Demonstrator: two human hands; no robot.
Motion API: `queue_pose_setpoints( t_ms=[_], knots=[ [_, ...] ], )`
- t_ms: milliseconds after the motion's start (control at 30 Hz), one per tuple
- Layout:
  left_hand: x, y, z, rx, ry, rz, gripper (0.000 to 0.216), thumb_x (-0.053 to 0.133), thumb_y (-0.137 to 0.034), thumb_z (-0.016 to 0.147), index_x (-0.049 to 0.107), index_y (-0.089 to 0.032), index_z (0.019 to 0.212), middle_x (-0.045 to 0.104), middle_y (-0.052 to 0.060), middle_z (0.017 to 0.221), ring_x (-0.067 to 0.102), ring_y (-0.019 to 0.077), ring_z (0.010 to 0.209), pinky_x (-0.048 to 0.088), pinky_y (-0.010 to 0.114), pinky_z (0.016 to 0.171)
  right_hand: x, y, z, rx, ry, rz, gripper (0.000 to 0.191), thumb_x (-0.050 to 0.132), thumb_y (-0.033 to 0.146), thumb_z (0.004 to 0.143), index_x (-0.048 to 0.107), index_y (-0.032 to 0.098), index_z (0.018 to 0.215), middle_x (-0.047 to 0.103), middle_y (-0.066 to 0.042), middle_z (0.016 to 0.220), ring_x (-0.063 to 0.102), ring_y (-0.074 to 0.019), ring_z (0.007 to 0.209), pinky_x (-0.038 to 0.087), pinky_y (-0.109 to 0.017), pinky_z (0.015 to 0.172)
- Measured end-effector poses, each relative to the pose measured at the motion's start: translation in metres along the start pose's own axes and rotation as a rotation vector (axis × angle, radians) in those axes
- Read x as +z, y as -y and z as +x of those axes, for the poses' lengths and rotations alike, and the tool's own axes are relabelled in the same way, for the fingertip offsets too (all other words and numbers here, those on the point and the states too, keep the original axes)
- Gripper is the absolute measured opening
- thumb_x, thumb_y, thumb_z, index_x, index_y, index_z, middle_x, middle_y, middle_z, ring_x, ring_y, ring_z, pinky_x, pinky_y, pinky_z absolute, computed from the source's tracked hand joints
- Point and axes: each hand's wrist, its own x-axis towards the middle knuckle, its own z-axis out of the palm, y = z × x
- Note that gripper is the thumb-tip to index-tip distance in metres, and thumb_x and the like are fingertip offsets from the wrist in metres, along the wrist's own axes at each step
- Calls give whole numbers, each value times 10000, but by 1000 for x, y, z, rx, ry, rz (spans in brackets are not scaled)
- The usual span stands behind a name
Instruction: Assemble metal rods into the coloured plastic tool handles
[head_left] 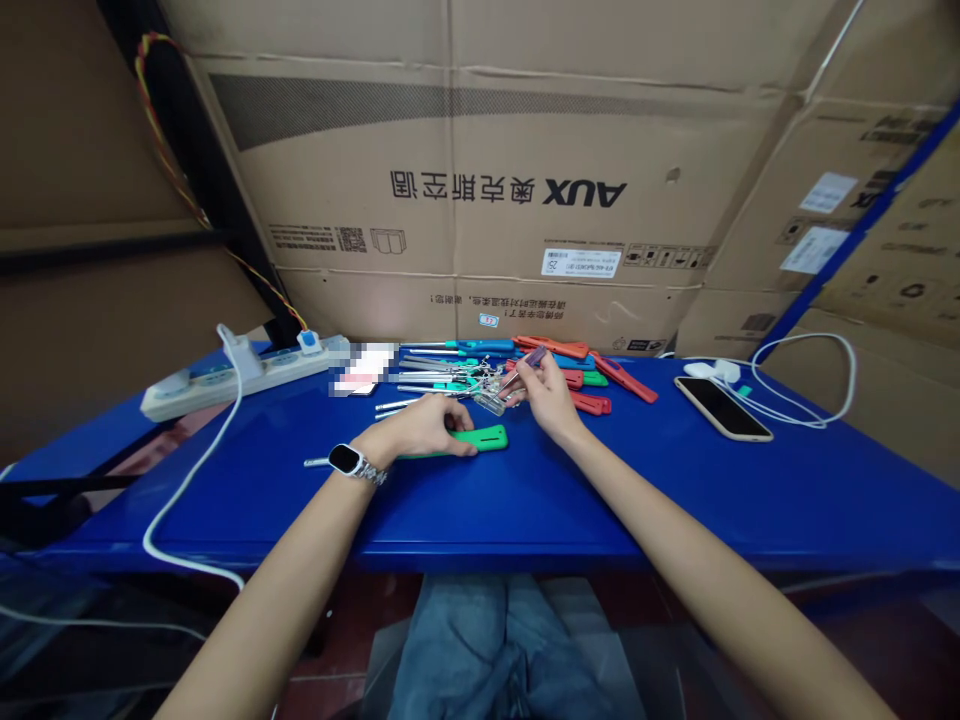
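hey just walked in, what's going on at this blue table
A person is working with both hands at the blue table. The left hand holds a green-handled tool, its thin metal stem pointing left. The right hand pinches a small purplish piece, too small to identify, apart from the green handle. Beyond the hands lie more long-stemmed tools with red, blue and green handles. A phone lies to the right.

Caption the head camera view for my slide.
Left hand holds a slim green-handled tool; right hand pinches a small translucent purplish piece over a glossy blue table.
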Motion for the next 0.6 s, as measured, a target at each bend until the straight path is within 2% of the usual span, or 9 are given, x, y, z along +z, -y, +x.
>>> queue_pose_setpoints(
  t_ms=[133, 200, 300, 600],
  knots=[
    [1, 2, 2, 23, -138, -59, 380, 757, -479, 714, 717, -166, 927, 717, 37, 849, 628, 188, 768, 472, 277, 684, 3, 3, -1, 2, 1, 35, 445, 665, 594, 792, 406, 247, 894, 664, 45, 695, 670, -141, 528, 546, -238, 447],
    [4, 0, 5, 56, -233, -73, 334, 722, -448, 765, 715, -166, 945, 720, 40, 860, 637, 185, 778, 479, 278, 701, 4, 5, -2, 5, -1, 59, 454, 673, 597, 783, 401, 249, 887, 670, 46, 688, 672, -144, 521, 547, -240, 444],
    [9, -3, 10, 79, -307, -103, 236, 689, -361, 804, 719, -166, 935, 726, 31, 826, 647, 172, 755, 483, 265, 696, 5, 6, -2, 10, 0, 79, 468, 683, 602, 773, 392, 251, 882, 673, 47, 682, 676, -149, 520, 545, -241, 438],
    [10, -6, 11, 65, -268, -219, 204, 638, -302, 854, 716, -148, 745, 730, 28, 700, 615, 134, 618, 450, 229, 616, 10, 10, -6, -38, -9, 77, 466, 667, 613, 786, 384, 258, 890, 627, 69, 651, 660, -142, 497, 524, -229, 416]
  ],
)
